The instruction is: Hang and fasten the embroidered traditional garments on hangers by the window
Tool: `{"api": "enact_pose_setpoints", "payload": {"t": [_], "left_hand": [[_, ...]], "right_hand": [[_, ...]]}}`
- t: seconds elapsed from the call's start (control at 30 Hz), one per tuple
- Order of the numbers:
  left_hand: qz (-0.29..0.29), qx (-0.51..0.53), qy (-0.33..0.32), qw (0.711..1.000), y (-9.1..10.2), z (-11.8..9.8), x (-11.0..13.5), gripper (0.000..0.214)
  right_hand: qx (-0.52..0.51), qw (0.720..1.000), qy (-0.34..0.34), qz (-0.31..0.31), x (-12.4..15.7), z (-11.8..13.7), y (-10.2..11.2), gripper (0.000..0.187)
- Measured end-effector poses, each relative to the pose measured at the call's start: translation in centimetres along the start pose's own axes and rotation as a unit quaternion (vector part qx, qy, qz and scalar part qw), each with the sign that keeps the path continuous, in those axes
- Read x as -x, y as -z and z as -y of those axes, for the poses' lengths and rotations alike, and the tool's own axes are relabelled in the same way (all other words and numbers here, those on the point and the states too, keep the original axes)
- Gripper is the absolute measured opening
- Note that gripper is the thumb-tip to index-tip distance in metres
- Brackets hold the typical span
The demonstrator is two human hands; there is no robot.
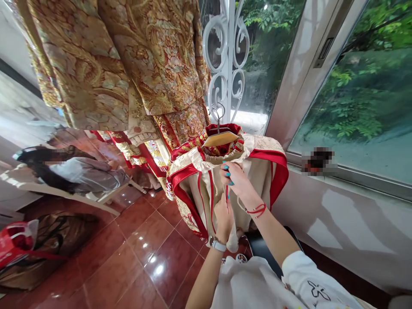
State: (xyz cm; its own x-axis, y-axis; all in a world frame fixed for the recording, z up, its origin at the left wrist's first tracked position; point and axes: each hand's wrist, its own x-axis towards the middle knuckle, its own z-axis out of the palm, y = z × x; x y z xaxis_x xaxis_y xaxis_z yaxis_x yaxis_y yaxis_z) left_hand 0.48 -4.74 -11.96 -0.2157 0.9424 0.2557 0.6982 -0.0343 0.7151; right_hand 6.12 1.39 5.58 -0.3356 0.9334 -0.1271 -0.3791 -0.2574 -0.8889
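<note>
A cream and red brocade garment hangs in front of me from a hanger with a light wooden-coloured bar. Its opening is gathered, and its cream lining with thin red strips faces me. My right hand, with turquoise nails, is closed just below the gathered edge, pinching a tie. Directly beneath it, my left hand is closed in a fist around the ties, and a narrow red strip shows above it. A thin pale cord loops beside my right wrist. What lies inside my fingers is mostly hidden.
Large gold embroidered garments hang at upper left. A white scrolled metal stand rises before the windows. A person sits on a pale chair at left. A brown bag and a red bag lie on the tiled floor.
</note>
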Motion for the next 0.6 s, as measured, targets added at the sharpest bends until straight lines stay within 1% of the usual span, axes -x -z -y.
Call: {"api": "enact_pose_setpoints", "payload": {"t": [0.07,0.13,0.17,0.2,0.23,0.27,0.3,0.33,0.37,0.4,0.43,0.47,0.5,0.53,0.57,0.6], "left_hand": [[0.014,0.023,-0.014,1.000,0.7,0.4,0.4,0.038],[0.052,0.049,-0.061,0.996,2.6,0.9,0.7,0.036],[0.075,0.060,-0.093,0.991,4.1,1.1,0.6,0.034],[0.091,0.068,-0.125,0.986,6.0,1.3,0.2,0.032],[0.090,0.072,-0.152,0.982,8.2,1.5,-0.5,0.030],[0.062,0.075,-0.166,0.981,10.6,1.6,-1.5,0.030],[0.007,0.076,-0.175,0.982,13.1,1.8,-2.8,0.028],[-0.068,0.070,-0.169,0.981,15.5,2.1,-4.4,0.025],[-0.139,0.058,-0.156,0.976,17.6,2.4,-6.1,0.023],[-0.184,0.034,-0.151,0.971,19.4,2.8,-7.9,0.023],[-0.192,0.012,-0.145,0.970,20.7,3.2,-9.7,0.026],[-0.168,0.006,-0.148,0.975,21.6,3.7,-11.4,0.028],[-0.132,0.004,-0.153,0.979,22.0,4.2,-12.9,0.030],[-0.104,0.007,-0.155,0.982,22.0,4.7,-14.1,0.031],[-0.088,0.014,-0.156,0.984,21.7,5.0,-15.0,0.030],[-0.088,0.024,-0.154,0.984,21.3,5.3,-15.6,0.028]], "right_hand": [[0.033,0.999,-0.016,-0.002,0.2,-0.2,0.3,0.044],[0.069,0.998,-0.007,-0.001,1.3,-0.5,1.5,0.045],[0.089,0.996,0.011,-0.005,2.1,-0.4,2.5,0.044],[0.112,0.993,0.042,-0.022,3.0,0.0,3.7,0.043],[0.142,0.984,0.089,-0.056,3.7,0.8,5.1,0.041],[0.181,0.967,0.149,-0.103,4.3,1.9,6.6,0.038],[0.229,0.934,0.223,-0.162,4.5,3.1,8.2,0.035],[0.284,0.884,0.300,-0.219,4.4,4.4,9.9,0.033],[0.349,0.826,0.362,-0.256,3.9,5.6,11.6,0.033],[0.414,0.773,0.400,-0.266,3.1,6.5,13.2,0.037],[0.471,0.737,0.416,-0.248,2.0,7.1,14.6,0.041],[0.507,0.718,0.423,-0.221,0.8,7.3,15.9,0.043],[0.524,0.711,0.425,-0.198,-0.5,7.3,16.9,0.042],[0.524,0.713,0.428,-0.184,-1.7,7.1,17.7,0.039],[0.513,0.718,0.434,-0.184,-2.7,6.8,18.4,0.036],[0.494,0.725,0.440,-0.191,-3.7,6.6,18.9,0.034]]}}
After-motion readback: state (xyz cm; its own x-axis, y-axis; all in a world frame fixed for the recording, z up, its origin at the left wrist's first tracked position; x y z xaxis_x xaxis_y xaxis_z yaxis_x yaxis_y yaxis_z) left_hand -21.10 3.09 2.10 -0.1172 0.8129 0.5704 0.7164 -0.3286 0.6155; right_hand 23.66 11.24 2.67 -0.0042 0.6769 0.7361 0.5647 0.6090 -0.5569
